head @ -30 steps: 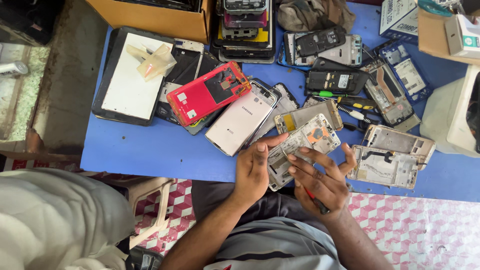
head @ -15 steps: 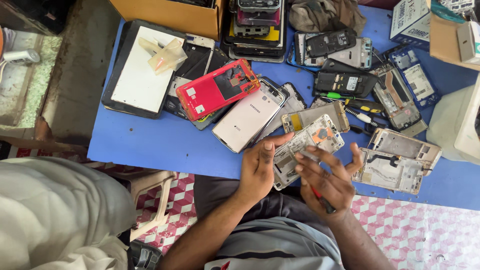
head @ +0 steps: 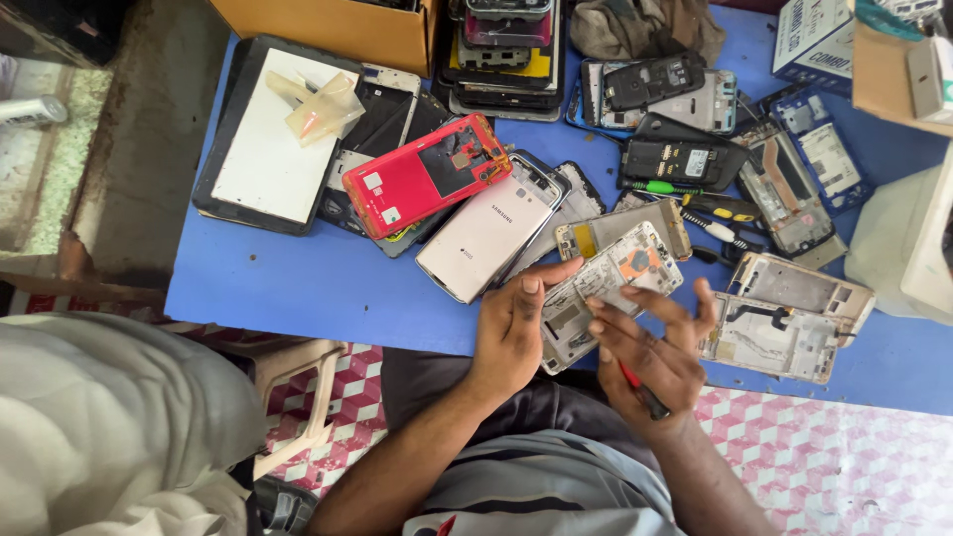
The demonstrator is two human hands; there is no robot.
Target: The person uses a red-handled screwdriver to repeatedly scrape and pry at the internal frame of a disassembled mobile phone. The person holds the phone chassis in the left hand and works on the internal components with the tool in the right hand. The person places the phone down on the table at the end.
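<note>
The person is holding an open phone frame [head: 608, 290] over the near edge of the blue desk [head: 298, 288]. The left hand [head: 511, 333] is gripping the frame's near left end, with the thumb lying along its side. The right hand [head: 650, 347] is resting its fingertips on the frame's near side while pinching a thin red tool [head: 643, 390] against the palm. The frame's long side is running from the near left, by the left hand, up and away to the right. So the far end is sticking out past both hands, and the left hand is nearer to the low end. A white phone [head: 486, 233] and a red phone back [head: 427, 174] are lying just behind, on the desk.
</note>
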